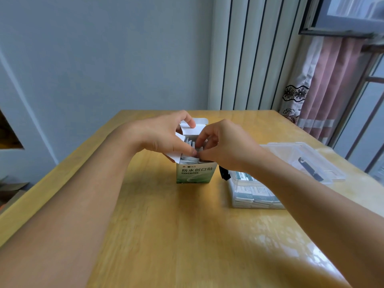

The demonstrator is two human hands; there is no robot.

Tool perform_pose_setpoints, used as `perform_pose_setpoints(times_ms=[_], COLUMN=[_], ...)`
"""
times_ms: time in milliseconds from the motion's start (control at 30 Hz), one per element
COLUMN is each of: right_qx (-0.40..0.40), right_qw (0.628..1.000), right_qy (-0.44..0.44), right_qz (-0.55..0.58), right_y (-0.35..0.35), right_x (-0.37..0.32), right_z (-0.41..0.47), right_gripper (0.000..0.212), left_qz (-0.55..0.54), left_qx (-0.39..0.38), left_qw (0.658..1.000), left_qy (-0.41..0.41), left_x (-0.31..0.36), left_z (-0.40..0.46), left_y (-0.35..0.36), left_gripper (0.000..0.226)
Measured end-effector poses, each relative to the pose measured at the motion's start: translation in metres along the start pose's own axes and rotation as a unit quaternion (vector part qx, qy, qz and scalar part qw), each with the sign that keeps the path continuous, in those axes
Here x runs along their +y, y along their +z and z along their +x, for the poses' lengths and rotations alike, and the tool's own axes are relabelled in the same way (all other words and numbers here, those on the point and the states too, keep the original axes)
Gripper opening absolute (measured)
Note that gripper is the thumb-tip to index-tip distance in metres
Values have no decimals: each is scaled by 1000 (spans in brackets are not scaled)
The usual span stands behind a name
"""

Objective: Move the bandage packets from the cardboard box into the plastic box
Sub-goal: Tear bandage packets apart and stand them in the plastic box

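A small white and green cardboard box [195, 173] stands upright in the middle of the table with its top flaps open. White bandage packets [189, 160] stand packed inside it. My left hand [164, 136] grips the box top, forefinger on the back flap and thumb at the front rim. My right hand [224, 142] reaches into the opening, and its fingertips pinch the packets. To the right lies the clear plastic box [234, 196], with packets [255, 194] stacked inside; my right forearm covers part of it.
The plastic box's clear lid [307, 161] lies open behind it, with a black clasp [311, 171] showing through. A wooden table [187, 235] carries everything. A radiator [249, 55] and a curtain [320, 84] stand behind the table's far right.
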State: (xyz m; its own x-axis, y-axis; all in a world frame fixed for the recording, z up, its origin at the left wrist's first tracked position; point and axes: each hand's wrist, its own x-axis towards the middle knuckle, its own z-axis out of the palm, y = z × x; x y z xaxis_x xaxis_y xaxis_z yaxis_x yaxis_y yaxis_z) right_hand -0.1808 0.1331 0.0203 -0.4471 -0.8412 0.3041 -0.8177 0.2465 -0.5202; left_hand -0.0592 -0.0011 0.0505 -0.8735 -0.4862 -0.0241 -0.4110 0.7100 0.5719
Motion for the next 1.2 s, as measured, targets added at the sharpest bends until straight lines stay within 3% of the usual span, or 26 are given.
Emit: perform_pose_setpoints(times_ms=[333, 533, 700, 867, 1000, 1033, 1100, 1200], right_qx=[-17, -37, 7, 88, 114, 114, 134, 227], right_qw=[998, 997, 996, 971, 964, 964, 964, 948], right_qy=[41, 61, 61, 10, -55, -70, -104, -175], right_qz=[52, 32, 67, 223, 234, 229, 205, 137], right_y=[2, -3, -25, -68, -80, -80, -77, -69], right_x=[1, -2, 0, 0, -6, -5, -3, -3], right_z=[3, 1, 3, 5, 0, 0, 0, 0], right_gripper=[26, 3, 8, 7, 7, 7, 6, 5], left_qz=[-44, -62, -66, -4, 115, 102, -41, -284], left_qx=[-14, -20, -26, -35, 70, 99, 146, 144], left_qw=[999, 998, 997, 997, 989, 989, 988, 946], left_qy=[-2, -1, -30, -69, -58, -41, -33, -60], left_x=[-1, 1, -10, -17, -21, -18, -4, 21], left_z=[2, 3, 4, 4, 9, 10, 9, 1], left_y=[3, 4, 0, -8, -22, -24, -23, -18], left_gripper=[65, 64, 54, 55, 37, 44, 59, 76])
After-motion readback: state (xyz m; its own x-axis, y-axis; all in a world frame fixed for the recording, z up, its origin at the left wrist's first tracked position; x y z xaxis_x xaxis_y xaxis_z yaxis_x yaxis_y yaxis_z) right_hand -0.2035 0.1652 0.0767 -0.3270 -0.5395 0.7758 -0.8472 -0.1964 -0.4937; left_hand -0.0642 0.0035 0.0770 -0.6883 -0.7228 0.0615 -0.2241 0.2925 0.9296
